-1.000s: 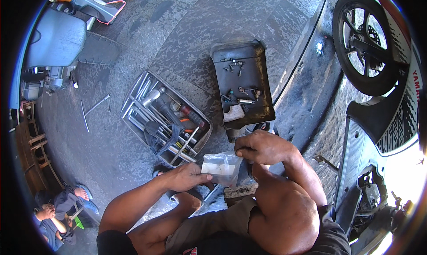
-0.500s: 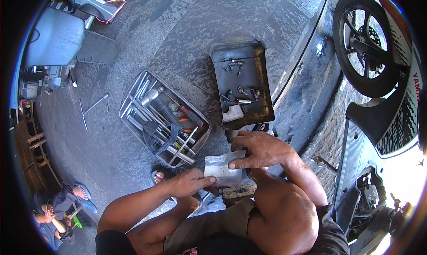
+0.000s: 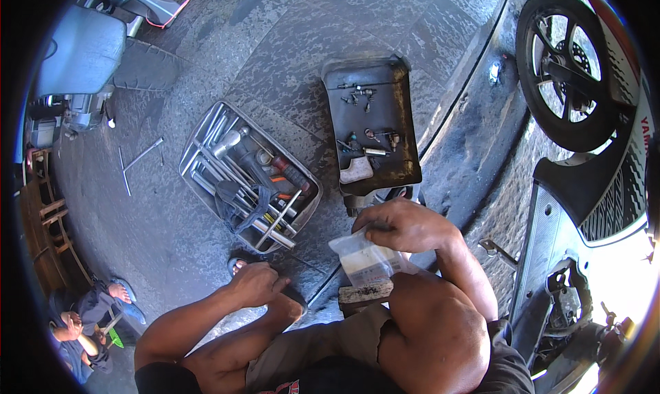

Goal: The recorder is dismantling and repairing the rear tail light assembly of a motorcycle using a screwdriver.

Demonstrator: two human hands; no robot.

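Observation:
My right hand [image 3: 385, 226] pinches the top of a clear plastic bag [image 3: 361, 260] with a pale paper inside, held over my right knee and a worn wooden block [image 3: 361, 294]. My left hand [image 3: 258, 284] hangs above my left leg, left of the bag and apart from it, holding nothing, index finger partly stretched. Ahead, a grey tub [image 3: 240, 232] is packed with metal wrenches, a hammer and screwdrivers. To its right a black tray [image 3: 371, 112] holds several small metal fittings and a pale flat piece [image 3: 355, 171].
A motorcycle [image 3: 557, 195] with a black front wheel [image 3: 526, 64] fills the right side. Another vehicle [image 3: 86, 57] stands at the upper left. A T-handle wrench [image 3: 141, 160] lies on the paving. Another person [image 3: 89, 332] sits at the lower left, beside wooden furniture [image 3: 51, 243].
My left hand has let go of the bag and moved left. My right hand has shifted slightly up and left, tilting the bag.

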